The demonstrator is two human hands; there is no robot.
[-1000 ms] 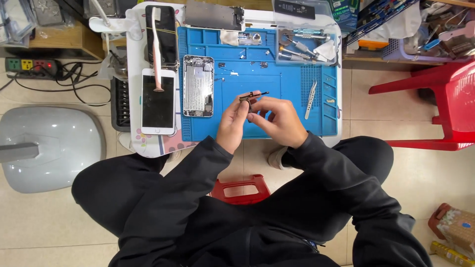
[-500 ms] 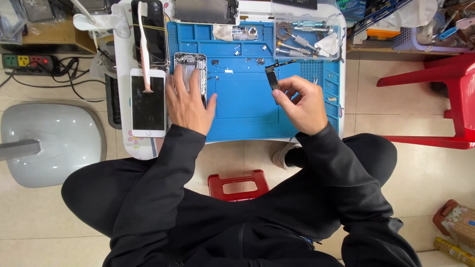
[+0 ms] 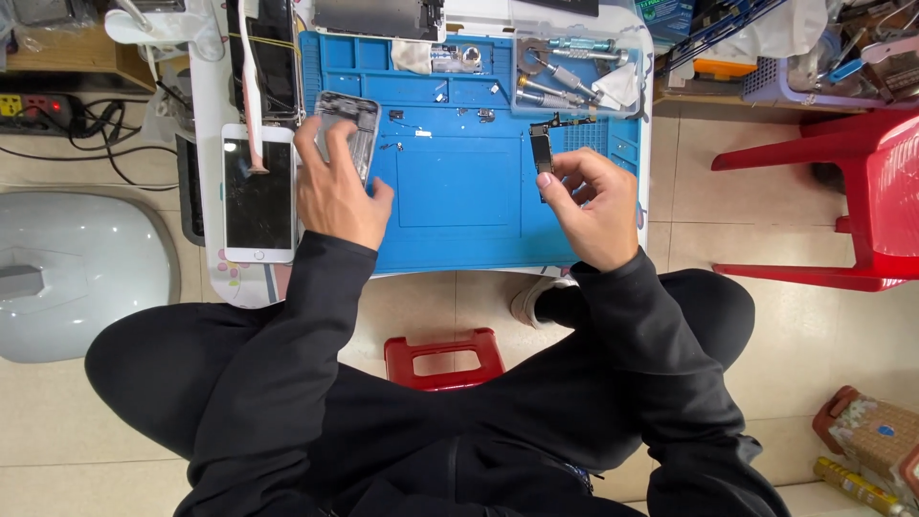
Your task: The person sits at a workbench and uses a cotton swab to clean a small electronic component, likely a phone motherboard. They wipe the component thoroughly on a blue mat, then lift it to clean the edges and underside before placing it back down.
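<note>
Left hand (image 3: 335, 191) has slid up to grip the phone shell (image 3: 348, 134).
Right hand (image 3: 584, 196) pinches a thin, fragile circuit board (image 3: 543, 151); hold its edges.

The person is wearing a black long-sleeved top of soft, matte fabric, its sleeves reaching to the wrists and creasing at the elbows. Both the left hand (image 3: 333, 191) and the right hand (image 3: 593, 206) are showing bare, ungloved, without rings or watch. Black trousers are covering the legs; a light-soled shoe is peeking out.
</note>
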